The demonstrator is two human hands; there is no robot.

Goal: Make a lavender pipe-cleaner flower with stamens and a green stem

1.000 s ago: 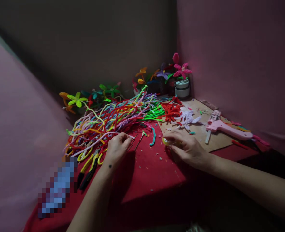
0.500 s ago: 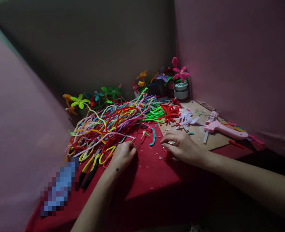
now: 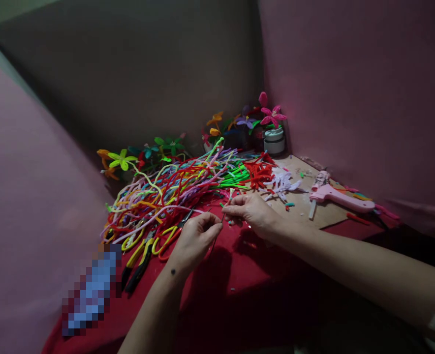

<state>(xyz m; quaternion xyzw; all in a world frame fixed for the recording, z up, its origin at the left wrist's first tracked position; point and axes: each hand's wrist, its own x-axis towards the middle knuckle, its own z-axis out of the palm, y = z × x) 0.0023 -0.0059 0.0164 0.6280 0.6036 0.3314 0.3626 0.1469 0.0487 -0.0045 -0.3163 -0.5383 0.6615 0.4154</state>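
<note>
Between my two hands is a thin dark wire stem with a small pale tip, pointing up and away from me. My left hand pinches it low down between thumb and fingers. Higher up, just under the tip, the fingertips of my right hand are closed on the same stem. Much of the stem is hidden by the fingers. A big heap of colored pipe cleaners lies just beyond my left hand. Pliers with yellow and black handles and a tool with yellow and red loop handles lie left of that hand.
A pink glue gun rests on a tan board at the right. Red pieces and white fuzzy pieces lie near it. Fuzzy flowers and a white pot stand behind. Red cloth covers the table.
My right hand has moved left to my left hand and now pinches the stem. My left hand has risen slightly to the right. The stem's pale tip has shifted up and right.
</note>
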